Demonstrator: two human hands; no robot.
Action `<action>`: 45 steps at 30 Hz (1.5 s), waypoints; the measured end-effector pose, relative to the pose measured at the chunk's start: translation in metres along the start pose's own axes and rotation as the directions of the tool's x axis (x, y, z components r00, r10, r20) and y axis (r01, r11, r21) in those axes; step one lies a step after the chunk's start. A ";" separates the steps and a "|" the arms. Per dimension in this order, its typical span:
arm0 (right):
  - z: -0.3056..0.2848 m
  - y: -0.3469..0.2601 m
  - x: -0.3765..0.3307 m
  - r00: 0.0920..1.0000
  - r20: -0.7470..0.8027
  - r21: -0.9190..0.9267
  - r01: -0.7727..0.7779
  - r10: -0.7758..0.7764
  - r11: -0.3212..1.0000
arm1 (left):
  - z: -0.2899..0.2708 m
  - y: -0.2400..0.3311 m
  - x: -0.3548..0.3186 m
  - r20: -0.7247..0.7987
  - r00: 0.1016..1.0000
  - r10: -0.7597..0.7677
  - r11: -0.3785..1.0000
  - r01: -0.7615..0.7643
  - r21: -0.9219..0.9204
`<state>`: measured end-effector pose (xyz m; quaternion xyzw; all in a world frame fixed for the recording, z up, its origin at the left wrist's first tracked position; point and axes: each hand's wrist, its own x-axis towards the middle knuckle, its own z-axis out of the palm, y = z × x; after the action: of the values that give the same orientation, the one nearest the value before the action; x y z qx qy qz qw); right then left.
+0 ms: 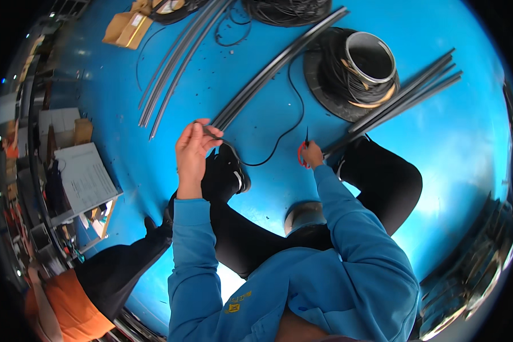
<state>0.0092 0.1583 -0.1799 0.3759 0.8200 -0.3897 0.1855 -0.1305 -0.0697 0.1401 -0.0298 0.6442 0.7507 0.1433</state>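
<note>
My left hand is raised over the ends of a bundle of long dark grey tubes. Its fingers are pinched on a thin black cord, which loops across the blue floor toward a large spool wound with black cord. Red-handled scissors are gripped in my right hand, their dark blades pointing away from me. Whether the blades are parted is too small to tell. Just beyond my right hand lies a second bundle of dark tubes, its near ends beside my right knee.
More tubes lie at the far left, near an open cardboard box. A black coil sits at the far edge. Another person in orange and black is close on my left, by a table with boxes.
</note>
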 end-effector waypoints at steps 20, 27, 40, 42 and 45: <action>-0.091 -0.222 -0.125 0.674 0.422 0.752 0.114 -0.606 0.649 | 0.000 -0.035 0.027 0.000 0.978 -0.208 0.971 0.206 -0.124; -0.214 -0.189 -0.146 0.647 0.456 0.398 0.466 -0.611 0.790 | -0.043 -0.141 0.085 -0.132 0.952 -0.276 0.790 0.303 0.532; -0.260 -0.179 -0.136 0.614 0.405 -0.184 0.780 -0.677 0.598 | -0.133 -0.304 0.186 -0.225 0.956 -0.190 0.302 0.275 0.913; -0.261 -0.179 -0.132 0.568 0.449 -0.179 0.814 -0.690 0.553 | -0.136 -0.316 0.204 -0.242 0.960 -0.139 0.242 0.270 0.932; -0.258 -0.179 -0.125 0.584 0.485 -0.226 0.803 -0.651 0.552 | -0.134 -0.330 0.220 -0.205 0.974 -0.100 0.197 0.221 0.955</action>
<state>-0.0491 0.2266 0.1459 -0.1294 0.9178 -0.3030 0.2214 -0.2761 -0.1185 -0.2496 -0.0367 0.9704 0.1606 0.1764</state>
